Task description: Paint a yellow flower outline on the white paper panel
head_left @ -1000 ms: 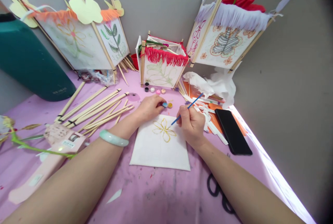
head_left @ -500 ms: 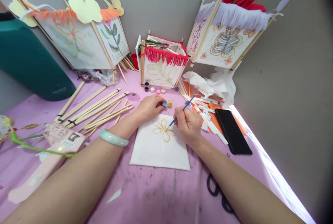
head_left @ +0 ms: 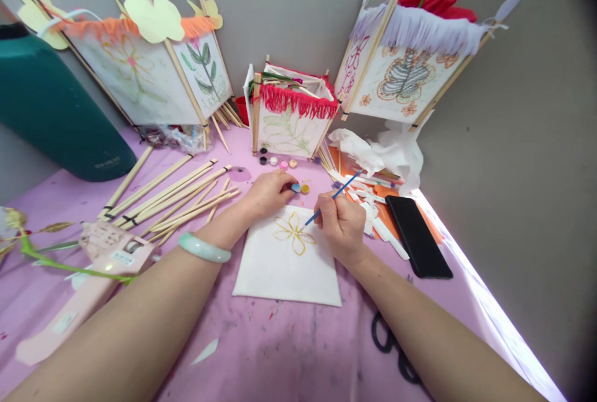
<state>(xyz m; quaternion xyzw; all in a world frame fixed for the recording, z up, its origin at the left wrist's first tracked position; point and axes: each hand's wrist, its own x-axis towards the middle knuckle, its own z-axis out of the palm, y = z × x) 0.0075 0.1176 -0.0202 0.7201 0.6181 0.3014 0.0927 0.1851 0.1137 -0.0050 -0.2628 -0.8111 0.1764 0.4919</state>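
Note:
A white square panel (head_left: 289, 274) lies on the purple cloth, with a yellow flower outline (head_left: 295, 234) on its upper half. My right hand (head_left: 341, 224) is closed round a thin blue brush (head_left: 338, 192), its tip low over the flower's right petals. At the panel's top left edge, my left hand (head_left: 270, 193) has thumb and fingers pinched on a small blue paint pot (head_left: 295, 188). A yellow paint pot (head_left: 305, 188) sits just right of it. Several more little pots stand further back, below the small red-fringed lantern (head_left: 291, 131).
Bundled sticks (head_left: 177, 196), a pink tool (head_left: 93, 284) and a green bottle (head_left: 60, 103) are on the left. On the right are a black phone (head_left: 418, 237), paper strips (head_left: 380, 221) and black scissors (head_left: 396, 349). Two larger lanterns (head_left: 140, 72) (head_left: 401, 72) rise behind.
My right hand has turned and shifted slightly right, and the brush now leans lower towards the right. My left hand stays in place.

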